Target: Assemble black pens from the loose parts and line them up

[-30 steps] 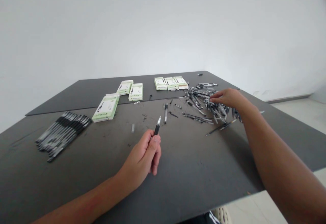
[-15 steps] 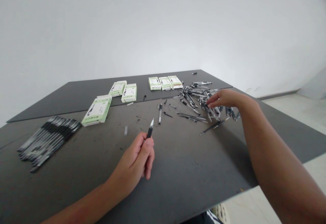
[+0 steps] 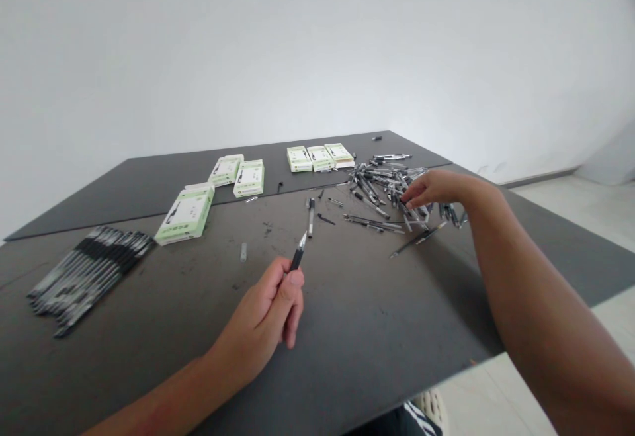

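My left hand [image 3: 270, 310] is closed around an uncapped pen [image 3: 298, 254], whose silver tip and black grip stick up out of the fist. Over at the right, my right hand [image 3: 429, 188] reaches down into a loose pile of pens [image 3: 370, 181]. Its thumb and fingers come together at a small dark piece in the pile; I cannot make out exactly what that is. Below the right hand, a few thin black pens or refills [image 3: 372, 223] lie on the table. A single pen [image 3: 311, 218] stands apart, just beyond the left hand's pen tip.
A neat row of pens [image 3: 94, 270] lies at the left beside a green-and-white box [image 3: 186, 214]. Two similar boxes [image 3: 249, 178] are behind it, and three more [image 3: 320, 157] farther back. A clear cap [image 3: 243, 252] and small black parts [image 3: 326, 218] are scattered on the dark table [image 3: 347, 350].
My left hand's pen tip has shifted slightly right and tilted more. My right hand stays in the pile, its fingers drawn a little closer together. The view has moved slightly.
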The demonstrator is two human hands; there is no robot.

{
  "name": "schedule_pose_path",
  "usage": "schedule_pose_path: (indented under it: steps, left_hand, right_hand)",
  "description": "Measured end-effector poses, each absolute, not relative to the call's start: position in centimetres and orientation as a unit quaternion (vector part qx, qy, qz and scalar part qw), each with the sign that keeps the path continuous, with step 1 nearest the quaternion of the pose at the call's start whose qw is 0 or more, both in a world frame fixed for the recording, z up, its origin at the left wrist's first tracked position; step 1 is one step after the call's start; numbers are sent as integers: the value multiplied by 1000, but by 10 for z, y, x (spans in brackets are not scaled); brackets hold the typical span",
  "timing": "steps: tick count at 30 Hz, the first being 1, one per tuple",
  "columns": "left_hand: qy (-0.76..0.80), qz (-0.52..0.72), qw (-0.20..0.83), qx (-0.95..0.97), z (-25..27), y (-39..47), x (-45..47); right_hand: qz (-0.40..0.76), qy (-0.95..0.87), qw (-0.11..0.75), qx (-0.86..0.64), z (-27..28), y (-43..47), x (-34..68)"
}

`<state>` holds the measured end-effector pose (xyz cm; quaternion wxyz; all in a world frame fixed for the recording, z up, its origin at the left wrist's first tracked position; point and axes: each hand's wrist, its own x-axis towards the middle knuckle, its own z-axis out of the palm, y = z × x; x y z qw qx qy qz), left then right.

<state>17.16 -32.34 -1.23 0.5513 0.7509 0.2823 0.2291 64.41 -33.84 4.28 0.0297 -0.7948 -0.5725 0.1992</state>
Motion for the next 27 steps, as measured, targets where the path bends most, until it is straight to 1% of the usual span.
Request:
schedule_pose_path:
  steps: [24, 27]
  left_hand:
    - [278, 198, 533, 774, -12, -325, 171]
    - [277, 195, 535, 774, -13, -325, 171]
  right_hand:
    - [244, -575, 31, -781, 36, -342, 646]
    - [238, -568, 20, -788, 37, -342, 645]
